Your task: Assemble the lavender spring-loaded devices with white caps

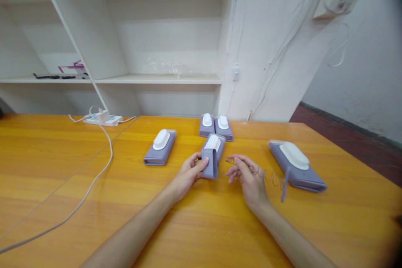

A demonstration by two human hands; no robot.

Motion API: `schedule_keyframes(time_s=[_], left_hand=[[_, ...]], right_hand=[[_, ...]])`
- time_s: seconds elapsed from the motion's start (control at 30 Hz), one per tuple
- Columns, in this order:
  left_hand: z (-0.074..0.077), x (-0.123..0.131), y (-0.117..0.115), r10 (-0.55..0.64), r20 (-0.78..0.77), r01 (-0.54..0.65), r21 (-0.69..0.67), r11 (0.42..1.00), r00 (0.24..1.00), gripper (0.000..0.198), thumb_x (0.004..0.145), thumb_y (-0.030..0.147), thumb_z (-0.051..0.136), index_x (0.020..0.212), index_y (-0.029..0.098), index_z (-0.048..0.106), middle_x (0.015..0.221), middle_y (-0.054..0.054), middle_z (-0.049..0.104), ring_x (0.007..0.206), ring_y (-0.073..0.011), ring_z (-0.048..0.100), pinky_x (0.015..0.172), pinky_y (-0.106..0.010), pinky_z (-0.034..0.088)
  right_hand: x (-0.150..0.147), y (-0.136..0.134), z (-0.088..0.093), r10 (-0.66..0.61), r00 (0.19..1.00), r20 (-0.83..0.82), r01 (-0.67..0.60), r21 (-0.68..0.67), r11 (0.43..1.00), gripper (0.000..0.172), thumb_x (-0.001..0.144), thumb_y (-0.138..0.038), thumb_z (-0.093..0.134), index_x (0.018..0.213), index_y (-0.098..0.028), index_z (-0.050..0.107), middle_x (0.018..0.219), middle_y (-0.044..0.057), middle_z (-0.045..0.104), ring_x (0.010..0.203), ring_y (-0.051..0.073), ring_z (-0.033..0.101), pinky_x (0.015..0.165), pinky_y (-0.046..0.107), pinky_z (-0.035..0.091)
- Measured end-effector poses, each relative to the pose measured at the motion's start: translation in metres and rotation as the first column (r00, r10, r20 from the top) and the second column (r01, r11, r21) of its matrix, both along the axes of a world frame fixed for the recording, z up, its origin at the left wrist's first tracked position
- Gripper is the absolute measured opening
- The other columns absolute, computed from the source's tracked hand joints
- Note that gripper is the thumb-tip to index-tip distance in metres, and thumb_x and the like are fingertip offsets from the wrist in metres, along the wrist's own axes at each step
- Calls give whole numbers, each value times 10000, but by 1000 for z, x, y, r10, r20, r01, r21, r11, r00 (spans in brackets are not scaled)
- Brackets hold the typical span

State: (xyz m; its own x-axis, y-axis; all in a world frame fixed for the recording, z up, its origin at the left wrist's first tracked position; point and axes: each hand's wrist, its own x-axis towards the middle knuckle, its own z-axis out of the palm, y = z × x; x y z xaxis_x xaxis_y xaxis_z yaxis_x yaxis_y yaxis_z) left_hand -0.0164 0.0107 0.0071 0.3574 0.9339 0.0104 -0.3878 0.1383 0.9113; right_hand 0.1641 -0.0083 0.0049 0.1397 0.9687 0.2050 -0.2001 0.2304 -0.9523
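Note:
My left hand (pixel 190 171) grips a purple-grey hollow housing (pixel 208 165), thumb on its face, open end turned to the right. A white ribbed piece (pixel 212 142) on a purple body shows just behind it; I cannot tell whether the two are joined. Between the thumb and fingers of my right hand (pixel 248 176) is a thin wire coil spring (pixel 230 160). The spring runs back past that hand to a flat purple strip (pixel 285 185) at its far end, blurred by motion. A gap separates the spring's front tip from the housing.
Purple units with white oval tops lie on the wooden table (pixel 94 209): one at the left (pixel 160 147), one at the right (pixel 297 165), and two at the back (pixel 215 127). A power strip (pixel 103 118) with a white cable (pixel 91 197) is at the left. Shelves stand behind.

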Motion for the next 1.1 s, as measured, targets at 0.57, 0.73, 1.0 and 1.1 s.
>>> schedule_keyframes(time_s=[0.57, 0.73, 1.0, 1.1], left_hand=[[0, -2, 0, -112, -49, 116, 74, 991, 992, 379, 802, 412, 625, 1058, 136, 583, 981, -96, 651, 838, -165, 627, 804, -312, 486], [-3, -2, 0, -110, -54, 115, 92, 989, 992, 330, 834, 368, 596, 1059, 131, 553, 976, -96, 647, 838, -156, 621, 816, -322, 485], [0, -2, 0, -118, -73, 124, 86, 989, 990, 396, 793, 359, 650, 1079, 124, 509, 935, -109, 665, 833, -170, 637, 806, -323, 484], [0, -2, 0, -124, -87, 132, 84, 988, 988, 396, 772, 345, 676, 1051, 128, 497, 904, -97, 670, 817, -164, 638, 795, -311, 479]], right_hand=[[-10, -7, 11, 167, 974, 152, -153, -97, 983, 377, 709, -418, 726, 943, -126, 685, 607, 43, 674, 519, 164, 611, 514, 276, 518], [-8, -3, 8, 157, 972, 174, -137, -121, 983, 377, 711, -429, 721, 917, -116, 680, 590, 51, 675, 515, 177, 624, 540, 293, 528], [-8, 0, 6, 95, 956, 279, -72, -90, 993, 381, 745, -468, 677, 877, -110, 683, 562, 60, 672, 493, 184, 629, 534, 285, 505], [-7, 0, 5, 91, 953, 290, -68, -88, 994, 373, 751, -463, 670, 884, -114, 684, 572, 60, 677, 501, 182, 632, 543, 281, 506]])
